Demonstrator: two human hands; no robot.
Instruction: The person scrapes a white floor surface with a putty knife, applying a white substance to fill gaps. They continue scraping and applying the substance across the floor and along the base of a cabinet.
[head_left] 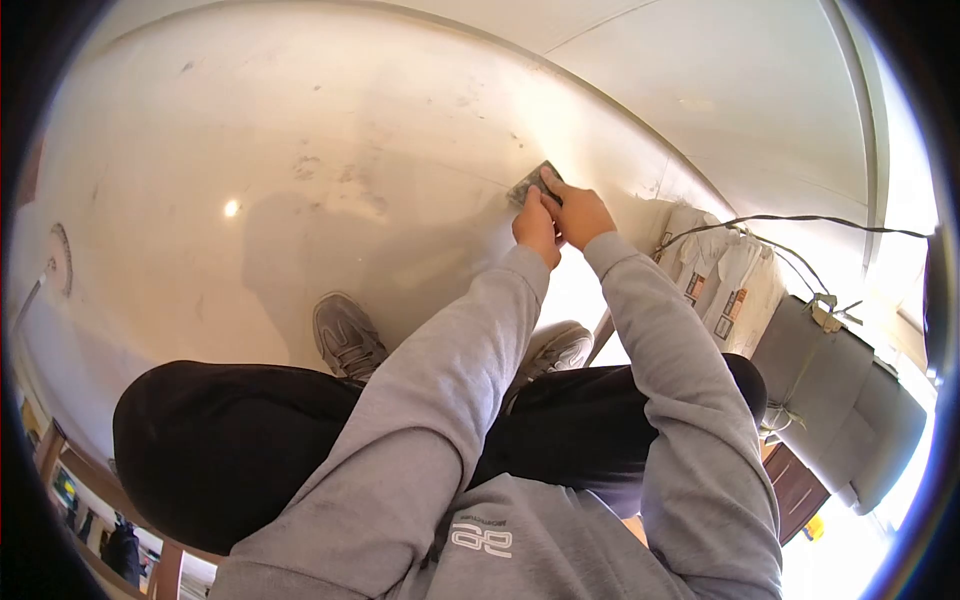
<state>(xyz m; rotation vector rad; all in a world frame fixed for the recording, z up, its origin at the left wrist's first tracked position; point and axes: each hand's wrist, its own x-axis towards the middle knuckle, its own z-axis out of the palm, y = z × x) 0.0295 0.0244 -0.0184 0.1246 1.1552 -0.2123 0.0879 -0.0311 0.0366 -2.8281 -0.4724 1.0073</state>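
Observation:
A small grey sanding pad (527,183) lies flat against a pale, scuffed wall (300,150). My right hand (580,214) presses on the pad with its fingers on top. My left hand (536,229) sits just below and beside it, thumb up against the pad's lower edge. Both arms wear grey sleeves and reach forward together. Most of the pad is hidden under my fingers.
My knees in black trousers (250,430) and grey shoes (345,335) are below the hands. White printed sacks (715,275) lean at the right, with a black cable (800,218) running above them. A grey padded seat (835,400) stands further right.

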